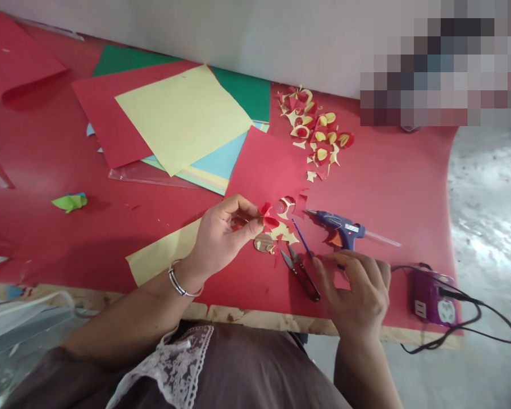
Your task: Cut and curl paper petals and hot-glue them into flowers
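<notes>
My left hand (221, 236) pinches a small red paper flower (269, 218) between thumb and fingertips, above the table. My right hand (357, 289) has a thin blue stick (302, 238) at its thumb and fingertips, its free end pointing toward the flower; the fingers partly hide the grip. Close above that hand lies a blue glue gun (338, 222) with an orange trigger and a clear glue stick in its back. Black-handled thread snips (301, 272) rest to the left of my right hand. Yellow paper scraps (283, 232) lie beside the flower.
Red, green and yellow paper sheets (185, 116) overlap at the back left. Cut red and yellow pieces (319, 128) pile at the back. A green paper piece (70, 201) lies left. A purple power socket (434, 298) with black cords sits at the right edge.
</notes>
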Demonstrator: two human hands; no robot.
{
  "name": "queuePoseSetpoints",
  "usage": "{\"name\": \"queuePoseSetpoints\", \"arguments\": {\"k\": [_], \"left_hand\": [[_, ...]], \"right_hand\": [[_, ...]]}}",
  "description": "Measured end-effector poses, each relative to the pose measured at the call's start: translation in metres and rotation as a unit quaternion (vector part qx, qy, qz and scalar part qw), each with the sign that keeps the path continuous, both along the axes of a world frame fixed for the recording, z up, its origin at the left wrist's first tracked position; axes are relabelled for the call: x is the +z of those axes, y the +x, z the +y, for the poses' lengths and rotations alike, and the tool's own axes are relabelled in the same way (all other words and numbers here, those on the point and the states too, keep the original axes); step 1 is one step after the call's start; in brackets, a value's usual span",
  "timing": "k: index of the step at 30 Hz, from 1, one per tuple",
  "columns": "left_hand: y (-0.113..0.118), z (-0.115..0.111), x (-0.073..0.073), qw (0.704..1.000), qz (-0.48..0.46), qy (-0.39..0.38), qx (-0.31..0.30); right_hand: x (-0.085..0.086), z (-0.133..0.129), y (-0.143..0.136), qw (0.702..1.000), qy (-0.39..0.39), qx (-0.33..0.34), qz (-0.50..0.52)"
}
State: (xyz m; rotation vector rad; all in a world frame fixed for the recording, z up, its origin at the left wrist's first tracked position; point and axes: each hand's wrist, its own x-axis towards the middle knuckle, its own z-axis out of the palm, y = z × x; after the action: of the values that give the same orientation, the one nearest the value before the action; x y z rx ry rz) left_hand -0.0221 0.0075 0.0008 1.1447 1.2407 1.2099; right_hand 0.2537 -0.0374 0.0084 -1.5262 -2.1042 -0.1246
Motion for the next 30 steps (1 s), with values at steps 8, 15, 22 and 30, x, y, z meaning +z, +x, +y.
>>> {"name": "queuePoseSetpoints", "arguments": {"k": [8, 15, 22, 30], "left_hand": [[0.002, 0.001, 0.002, 1.000, 0.008, 0.006, -0.011], [0.001, 0.001, 0.001, 0.999, 0.048, 0.012, -0.015], [0.000, 0.002, 0.005, 0.999, 0.045, 0.012, -0.022], [0.000, 0.002, 0.007, 0.998, 0.048, 0.014, -0.028]], "right_hand": [[0.002, 0.003, -0.032, 0.988, -0.114, 0.101, 0.042], [0.003, 0.029, -0.057, 0.965, -0.138, 0.219, -0.031], [0.004, 0.038, -0.053, 0.953, -0.168, 0.241, -0.067], [0.010, 0.039, -0.045, 0.953, -0.172, 0.244, -0.051]]}}
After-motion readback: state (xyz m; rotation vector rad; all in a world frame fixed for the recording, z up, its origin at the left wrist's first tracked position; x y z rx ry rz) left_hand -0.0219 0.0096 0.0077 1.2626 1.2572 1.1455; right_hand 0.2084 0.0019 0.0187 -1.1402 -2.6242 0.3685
